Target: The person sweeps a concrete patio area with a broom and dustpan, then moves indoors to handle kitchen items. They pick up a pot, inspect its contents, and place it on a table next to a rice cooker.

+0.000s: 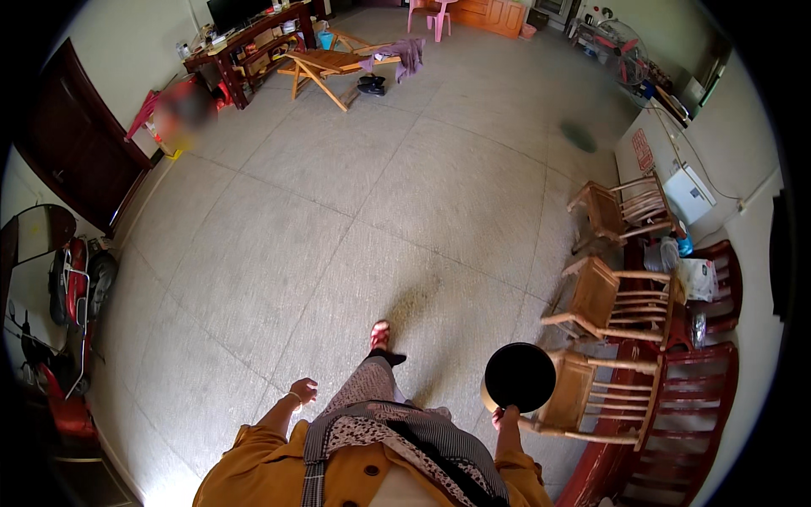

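Observation:
My right hand (505,417) is closed at the near edge of a round pan (520,377), black inside with a tan outer side. The handle is mostly hidden by the fingers. The pan is at my right, in front of the nearest wooden chair (583,397) in the view. My left hand (304,390) hangs over the floor with nothing in it, its fingers loosely bent and apart, a bracelet at the wrist. Below me, one foot in a red shoe (380,335) is stepped forward.
Several wooden chairs and a dark red bench (693,406) line the right wall, with a white chest freezer (646,148) beyond. A scooter (76,296) stands at left near a brown door (76,135). Far ahead are a folding lounge chair (329,63), a pink chair (435,17) and a fan (623,51).

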Tool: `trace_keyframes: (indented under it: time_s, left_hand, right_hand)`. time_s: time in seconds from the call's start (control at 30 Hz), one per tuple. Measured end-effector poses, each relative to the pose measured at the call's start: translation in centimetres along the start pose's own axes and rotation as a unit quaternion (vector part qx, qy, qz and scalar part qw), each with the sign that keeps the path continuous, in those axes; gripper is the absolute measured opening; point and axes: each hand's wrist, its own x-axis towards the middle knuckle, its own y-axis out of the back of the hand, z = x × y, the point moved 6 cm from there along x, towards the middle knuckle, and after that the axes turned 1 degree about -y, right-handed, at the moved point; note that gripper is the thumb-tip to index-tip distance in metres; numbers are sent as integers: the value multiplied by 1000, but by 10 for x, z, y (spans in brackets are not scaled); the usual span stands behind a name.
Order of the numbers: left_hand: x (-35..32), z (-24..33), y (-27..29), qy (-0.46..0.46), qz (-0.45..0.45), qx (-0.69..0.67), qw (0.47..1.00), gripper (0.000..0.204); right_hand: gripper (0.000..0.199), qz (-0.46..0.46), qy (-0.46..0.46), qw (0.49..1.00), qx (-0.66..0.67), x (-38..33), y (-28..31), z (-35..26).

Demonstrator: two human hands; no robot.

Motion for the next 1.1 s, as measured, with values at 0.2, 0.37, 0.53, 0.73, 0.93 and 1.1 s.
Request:
trace_keyframes:
  time_s: [0.2,0.37,0.53,0.73,0.93,1.1]
  left_hand:
    - [124,151,51,-18,2,15,1000,26]
    - [257,309,96,-70,-17,76,994,20]
    - [373,441,142,-163,39,119,979,25]
    - [435,609,125,-173,29,55,983,23]
    - [495,615,106,-77,16,72,994,26]
    - [520,687,108,-18,22,-8,1000,26]
  right_hand:
    - [17,-15,-20,1000,13,-34,-130,-53]
    - [24,-32,-126,991,30,-12,-190,-76]
    - [24,8,-145,988,50,-15,-305,-91]
    - [23,13,-134,990,43,11,-428,-207]
    - [23,10,-126,992,-21,27,-575,-370]
    - [22,40,-64,991,-109,69,-687,-536]
